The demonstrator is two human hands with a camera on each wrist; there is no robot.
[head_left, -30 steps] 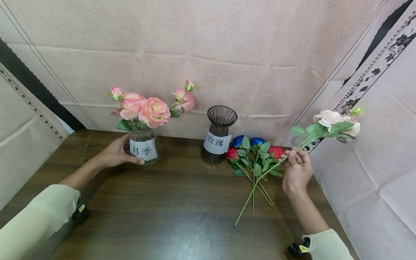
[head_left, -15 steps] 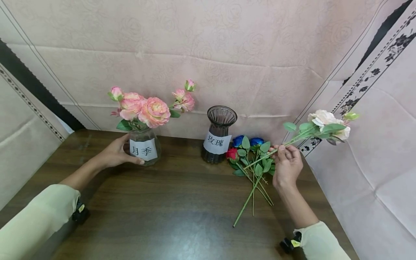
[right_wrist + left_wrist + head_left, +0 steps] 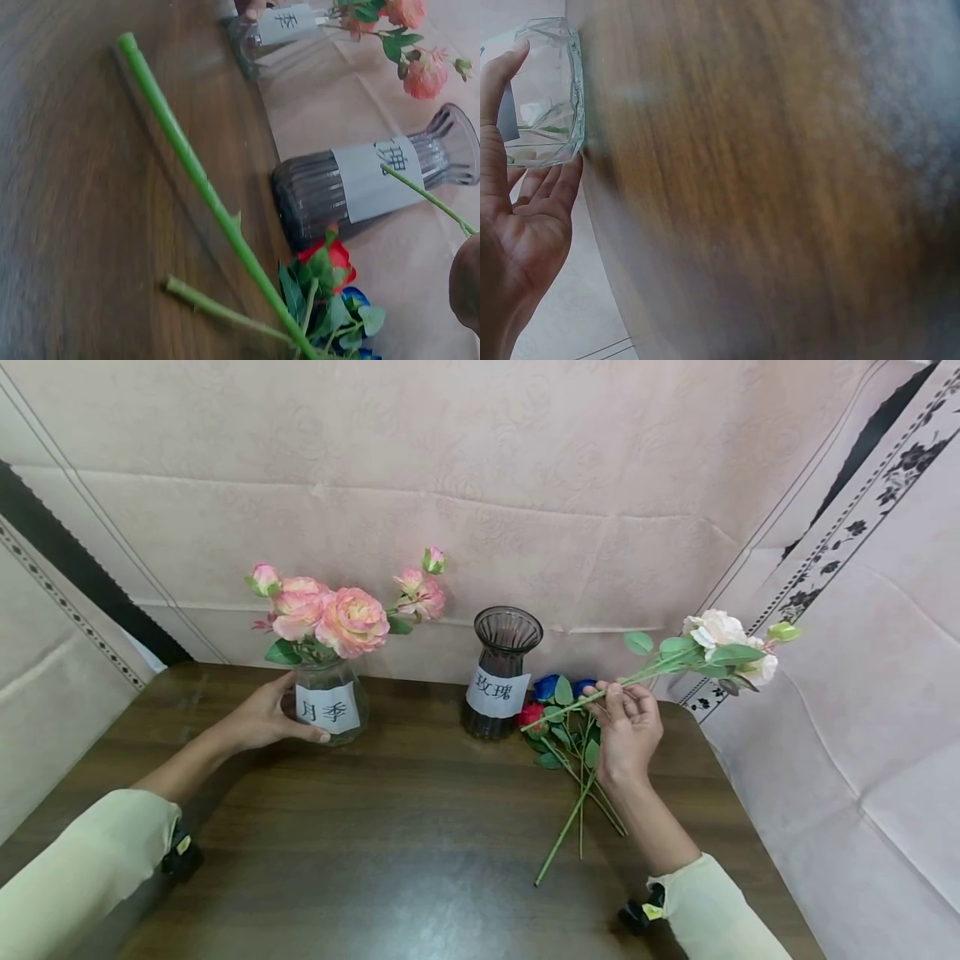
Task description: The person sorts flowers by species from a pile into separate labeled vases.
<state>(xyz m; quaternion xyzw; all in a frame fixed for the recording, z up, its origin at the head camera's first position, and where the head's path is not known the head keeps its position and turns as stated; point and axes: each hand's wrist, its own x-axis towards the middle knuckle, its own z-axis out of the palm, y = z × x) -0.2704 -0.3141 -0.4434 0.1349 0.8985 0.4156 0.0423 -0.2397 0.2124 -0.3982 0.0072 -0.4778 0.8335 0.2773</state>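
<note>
On the left, the left hand (image 3: 262,714) grips a clear glass vase (image 3: 551,82) low on its body, thumb over the front beside the label. Pink flowers (image 3: 352,622) stand in that vase. At the right, the right hand (image 3: 628,727) pinches the green stem of a white flower (image 3: 716,633) between thumb and fingers. Its blooms tilt out to the right, and the cut stem end points left, in front of the roses. Near that stem end stands a dark ribbed glass vase (image 3: 501,639) with a white label.
Beneath the right hand lie a red rose (image 3: 532,717) and blue roses (image 3: 546,687), stems (image 3: 202,180) crossed toward the front of the brown wooden table (image 3: 360,860). A pale patterned cloth (image 3: 465,485) hangs behind the table.
The right hand has moved left with the white flower, whose stem end has come off the crossed stems toward the dark vase. The left hand keeps its hold on the clear vase.
</note>
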